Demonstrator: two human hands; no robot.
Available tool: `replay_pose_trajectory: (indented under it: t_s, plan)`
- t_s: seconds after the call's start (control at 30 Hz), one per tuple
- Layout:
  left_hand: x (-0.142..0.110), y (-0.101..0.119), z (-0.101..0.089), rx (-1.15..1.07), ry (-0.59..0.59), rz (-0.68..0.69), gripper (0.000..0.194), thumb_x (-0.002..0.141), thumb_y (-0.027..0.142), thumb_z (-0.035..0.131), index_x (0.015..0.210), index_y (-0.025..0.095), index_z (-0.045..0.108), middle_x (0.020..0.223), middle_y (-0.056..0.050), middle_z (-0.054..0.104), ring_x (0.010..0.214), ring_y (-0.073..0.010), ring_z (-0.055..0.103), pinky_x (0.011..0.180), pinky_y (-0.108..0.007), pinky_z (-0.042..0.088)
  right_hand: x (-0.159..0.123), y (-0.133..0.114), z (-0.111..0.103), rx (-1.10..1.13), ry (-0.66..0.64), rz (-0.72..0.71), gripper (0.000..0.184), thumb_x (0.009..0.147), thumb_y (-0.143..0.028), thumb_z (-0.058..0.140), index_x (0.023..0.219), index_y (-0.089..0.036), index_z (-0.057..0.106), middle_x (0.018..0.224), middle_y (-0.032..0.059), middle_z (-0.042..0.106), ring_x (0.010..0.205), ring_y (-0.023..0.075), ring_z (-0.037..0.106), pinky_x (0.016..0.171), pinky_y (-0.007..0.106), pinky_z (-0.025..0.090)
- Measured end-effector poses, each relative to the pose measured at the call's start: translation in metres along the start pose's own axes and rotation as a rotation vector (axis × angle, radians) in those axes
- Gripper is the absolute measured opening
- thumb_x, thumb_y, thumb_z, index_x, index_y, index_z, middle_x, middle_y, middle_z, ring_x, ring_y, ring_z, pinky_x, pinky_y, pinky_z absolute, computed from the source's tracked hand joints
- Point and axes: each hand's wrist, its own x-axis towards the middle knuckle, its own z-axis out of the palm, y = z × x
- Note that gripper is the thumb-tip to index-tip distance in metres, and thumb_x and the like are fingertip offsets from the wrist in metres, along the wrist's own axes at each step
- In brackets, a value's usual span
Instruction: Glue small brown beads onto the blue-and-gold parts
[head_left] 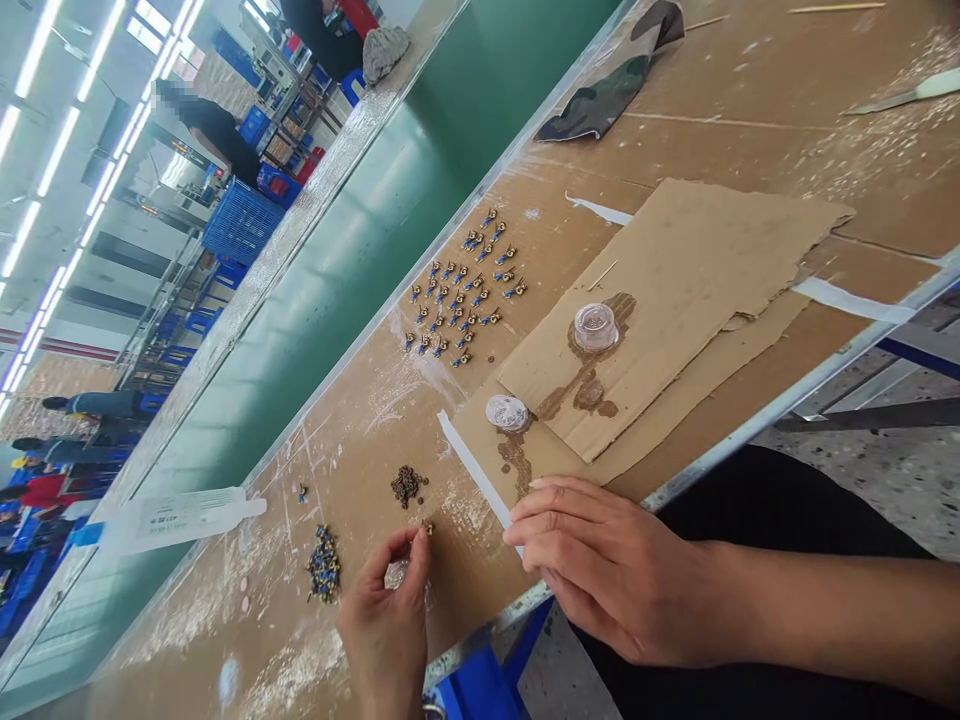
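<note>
Brown, paint-flecked board covers the workbench (pixel 675 90) where a seated person works with both hands at the near edge. The left hand (pixel 386 620) is raised, thumb and forefinger pinched narrowly around a tiny dark part (pixel 427 527), held just above the surface. Just beyond those fingertips lies a small pile of dark brown parts (pixel 406 485); to the left of the hand, a heap of blue-and-brass pieces (pixel 324 567), with one stray piece (pixel 302 492) farther back. The right hand (pixel 611 570) rests palm down on the bench edge, fingers together and lightly curled, holding nothing, its fingertips touching a strip of white tape (pixel 472 468).

Farther back, dozens of finished blue-and-brass pieces (pixel 465 290) stand in tidy rows. Two sheets of torn cardboard (pixel 697 260), stained dark with a wet patch, lie to the right; a clear plastic cup (pixel 595 326) sits on the stain and its round lid (pixel 508 412) lies nearer, on the lower sheet. A white packet (pixel 180 515) with printing too small to read rests on the green conveyor belt (pixel 360 250). Camouflage cloth (pixel 611 90) lies at the far end of the bench. Blue crates (pixel 241 222) and other workers fill the hall behind.
</note>
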Motion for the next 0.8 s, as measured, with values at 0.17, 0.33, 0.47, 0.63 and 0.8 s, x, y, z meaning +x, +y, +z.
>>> replay_pose_trajectory:
  t_s: [0.17, 0.33, 0.47, 0.63, 0.8]
  plan:
    - [0.003, 0.005, -0.002, 0.086, -0.036, 0.017, 0.036, 0.063, 0.057, 0.065, 0.072, 0.023, 0.072, 0.073, -0.002, 0.072, 0.069, -0.0212, 0.065, 0.065, -0.029, 0.048, -0.001, 0.001, 0.0, 0.0, -0.005, 0.006, 0.022, 0.086, -0.008, 0.039, 0.104, -0.011, 0.051, 0.093, 0.0074, 0.063, 0.099, 0.0156, 0.057, 0.097, 0.035, 0.045]
    - [0.007, 0.005, -0.007, 0.099, -0.061, 0.094, 0.037, 0.062, 0.058, 0.064, 0.071, 0.024, 0.073, 0.073, -0.003, 0.073, 0.072, -0.0238, 0.067, 0.065, -0.031, 0.049, -0.001, 0.001, -0.001, 0.013, 0.004, 0.003, 0.021, 0.085, -0.007, 0.04, 0.102, -0.01, 0.052, 0.091, 0.0076, 0.062, 0.098, 0.0154, 0.056, 0.097, 0.034, 0.045]
    - [-0.002, 0.005, -0.01, -0.013, 0.034, 0.057, 0.036, 0.06, 0.056, 0.068, 0.071, 0.022, 0.072, 0.075, -0.003, 0.073, 0.076, -0.0239, 0.067, 0.073, -0.033, 0.051, 0.002, -0.001, -0.003, 0.067, 0.024, 0.008, 0.018, 0.085, -0.006, 0.041, 0.098, -0.01, 0.053, 0.091, 0.0082, 0.062, 0.095, 0.0155, 0.057, 0.094, 0.034, 0.046]
    - [-0.032, 0.005, 0.004, -0.485, 0.188, -0.016, 0.029, 0.054, 0.043, 0.079, 0.071, 0.021, 0.072, 0.075, -0.002, 0.074, 0.075, -0.0209, 0.07, 0.076, -0.03, 0.055, 0.014, -0.004, -0.001, 0.237, 0.025, 0.11, 0.017, 0.09, -0.009, 0.045, 0.101, -0.011, 0.057, 0.091, 0.005, 0.063, 0.087, 0.011, 0.058, 0.083, 0.023, 0.048]
    - [-0.06, 0.012, 0.021, -0.607, 0.194, 0.204, 0.016, 0.066, 0.036, 0.076, 0.074, 0.024, 0.072, 0.078, -0.001, 0.074, 0.078, -0.0192, 0.07, 0.083, -0.031, 0.055, 0.021, -0.004, 0.003, 0.289, -0.021, 0.097, 0.016, 0.092, -0.015, 0.047, 0.095, -0.011, 0.062, 0.089, 0.0043, 0.064, 0.084, 0.0098, 0.059, 0.081, 0.019, 0.047]
